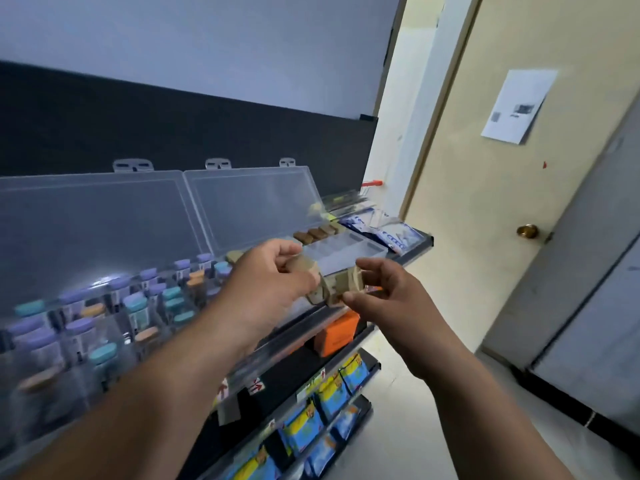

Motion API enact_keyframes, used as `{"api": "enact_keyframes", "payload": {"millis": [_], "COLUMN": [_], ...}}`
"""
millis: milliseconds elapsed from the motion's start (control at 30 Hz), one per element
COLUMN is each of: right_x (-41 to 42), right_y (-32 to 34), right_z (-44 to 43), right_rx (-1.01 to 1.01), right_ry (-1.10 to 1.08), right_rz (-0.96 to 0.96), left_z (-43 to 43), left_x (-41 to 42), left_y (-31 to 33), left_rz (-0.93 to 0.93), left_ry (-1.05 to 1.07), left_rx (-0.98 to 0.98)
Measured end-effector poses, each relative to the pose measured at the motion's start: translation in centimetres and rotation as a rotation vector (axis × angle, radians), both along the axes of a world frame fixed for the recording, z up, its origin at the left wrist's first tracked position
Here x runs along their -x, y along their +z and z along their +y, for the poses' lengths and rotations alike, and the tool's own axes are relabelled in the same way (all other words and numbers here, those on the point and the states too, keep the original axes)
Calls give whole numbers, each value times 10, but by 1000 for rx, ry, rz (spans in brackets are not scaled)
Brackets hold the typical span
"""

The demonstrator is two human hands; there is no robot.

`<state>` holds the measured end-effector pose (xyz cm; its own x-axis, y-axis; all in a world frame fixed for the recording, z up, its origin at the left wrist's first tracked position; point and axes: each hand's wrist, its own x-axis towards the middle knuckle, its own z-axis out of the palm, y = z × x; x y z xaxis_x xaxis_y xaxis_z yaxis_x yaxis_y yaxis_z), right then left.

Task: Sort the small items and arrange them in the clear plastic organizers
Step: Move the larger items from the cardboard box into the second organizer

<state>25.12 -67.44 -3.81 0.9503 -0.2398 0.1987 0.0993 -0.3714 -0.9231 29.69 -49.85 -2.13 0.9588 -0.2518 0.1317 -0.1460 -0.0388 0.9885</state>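
Two clear plastic organizers stand on a shelf with their lids up. The left organizer (104, 216) holds several small bottles (135, 303) with purple, teal and orange caps. The right organizer (349, 249) has mostly bare compartments and a row of brown flat pieces (315, 233) at its back. In front of the right organizer, my left hand (270, 282) grips a tan cardboard packet (304, 266). My right hand (384, 296) pinches a second tan packet (346, 284). The two packets touch between my hands.
The shelf's front edge (298, 327) runs diagonally below my hands. White and blue bags (391, 233) lie at its far end. An orange box (337, 336) sits on the shelf below, blue and yellow packets (332, 396) lower down. A closed door (485, 202) stands on the right.
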Motion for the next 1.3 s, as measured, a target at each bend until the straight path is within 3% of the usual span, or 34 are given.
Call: {"api": "enact_keyframes", "payload": {"millis": [300,467,667,1033,1300], "right_x": [-97,-162,-221,-269,-281], "right_y": [-3,-7,-13,-31,-26], "right_z": [-56,-75,-85,-80,-78], "right_rx": [135,279,478,810,904], "right_ry": [37,197,434,697,790], "right_rz": [5,-54,-60,-70,10], "left_z": [-38,-56,-80,-96,-95], "left_x": [-72,-105,-125,-145,-149], "left_y": [-3,-9,-12,-28,-36], "left_rz": [-75,-150,-86,28,73], "left_ry": [199,306,420,417,411], "left_rx": [-297,-565,-783,-1007,-1052]}}
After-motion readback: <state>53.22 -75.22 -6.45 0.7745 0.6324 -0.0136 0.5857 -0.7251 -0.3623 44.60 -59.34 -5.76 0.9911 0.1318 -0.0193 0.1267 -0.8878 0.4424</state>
